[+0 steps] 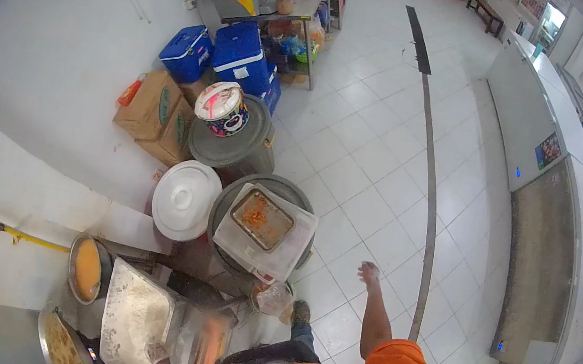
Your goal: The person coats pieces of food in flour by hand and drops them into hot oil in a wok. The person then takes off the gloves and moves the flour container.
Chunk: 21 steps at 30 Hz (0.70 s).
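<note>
- While my left hand (159, 353) lay at the near edge of a shallow, rectangular metal tray (141, 282) dusted white, I could not tell whether its fingers gripped the rim or only rested there.
- Said tray: low on my left, beside a deep metal bowl (103, 280) of orange mixture.
- Right hand (368, 273): held out over the white-tiled floor (371, 210), fingers loosely spread, nothing visible in them, well apart from the tray.
- Handling, as I judged it: light left fingers, tray level so the powder stayed put, right hand clean until needed.
</note>
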Tool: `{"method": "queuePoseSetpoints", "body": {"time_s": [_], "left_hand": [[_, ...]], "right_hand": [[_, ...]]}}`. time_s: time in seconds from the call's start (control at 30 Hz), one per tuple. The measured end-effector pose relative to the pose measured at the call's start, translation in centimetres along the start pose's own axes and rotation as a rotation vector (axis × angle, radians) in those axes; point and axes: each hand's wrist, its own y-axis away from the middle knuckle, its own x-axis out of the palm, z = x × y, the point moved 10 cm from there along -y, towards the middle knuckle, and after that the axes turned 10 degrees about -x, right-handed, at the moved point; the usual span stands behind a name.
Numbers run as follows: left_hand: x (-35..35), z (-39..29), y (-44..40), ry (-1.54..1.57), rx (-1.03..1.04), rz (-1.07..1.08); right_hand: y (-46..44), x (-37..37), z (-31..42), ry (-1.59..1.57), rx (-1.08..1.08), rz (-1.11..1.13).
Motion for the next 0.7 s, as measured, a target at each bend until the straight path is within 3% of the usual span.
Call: {"method": "queuePoseSetpoints", "body": {"time_s": [0.1, 0.13, 0.2, 0.23, 0.27, 0.3, 0.33, 0.37, 0.4, 0.43, 0.47, 0.5, 0.53, 0.63, 0.7], "left_hand": [[-0.3, -0.1, 0.5, -0.051, 0.025, -0.115], [-1.6, -0.7, 1.5, -0.087, 0.035, -0.169], [-4.0, -0.4, 2.7, 0.259, -0.065, -0.12], [-4.3, 0.3, 2.9, 0.431, -0.115, -0.096], [-2.6, 0.2, 1.8, 0.261, -0.095, -0.111], [1.5, 0.6, -0.9, 0.09, -0.075, -0.125], [3.8, 0.9, -2.3, -0.083, -0.053, -0.138], [3.1, 0.8, -1.7, -0.043, -0.059, -0.175], [1.8, 0.2, -0.6, -0.004, -0.065, -0.213], [1.1, 0.4, 0.0, 0.035, -0.071, -0.251], [1.6, 0.7, -0.4, 0.073, -0.07, -0.259], [3.0, 0.7, -1.6, 0.112, -0.069, -0.268], [3.1, 1.1, -2.0, 0.152, -0.068, -0.279], [-1.4, 1.6, 1.9, 0.493, -0.042, -0.67], [-3.7, 0.0, 3.7, 0.278, -0.06, -0.561]], "right_hand": [[1.6, 3.1, 4.3, 0.002, -0.078, 0.1], [0.7, 3.8, 2.8, 0.045, -0.046, 0.144], [-0.8, 5.4, 0.3, 0.45, -0.432, 0.262], [0.2, 6.0, -0.8, 0.562, -0.445, 0.285], [1.3, 6.5, -1.8, 0.674, -0.46, 0.307], [3.0, 6.3, -3.3, 0.694, -0.293, 0.296], [4.8, 6.9, -3.7, 0.841, -0.481, 0.318], [6.8, 7.4, -5.0, 0.984, -0.672, 0.337], [8.4, 8.2, -8.3, 0.744, -0.656, 0.527], [9.5, 7.7, -12.2, 0.493, -0.481, 0.655], [10.7, 7.1, -16.1, 0.255, -0.279, 0.739], [12.0, 6.6, -19.9, 0.012, 0.071, 0.75], [13.6, 6.7, -20.0, 0.144, 0.088, 0.708], [21.2, 5.9, -20.4, 0.477, 0.148, 0.588], [24.2, 6.1, -19.2, 0.623, 0.191, 0.534]]}}
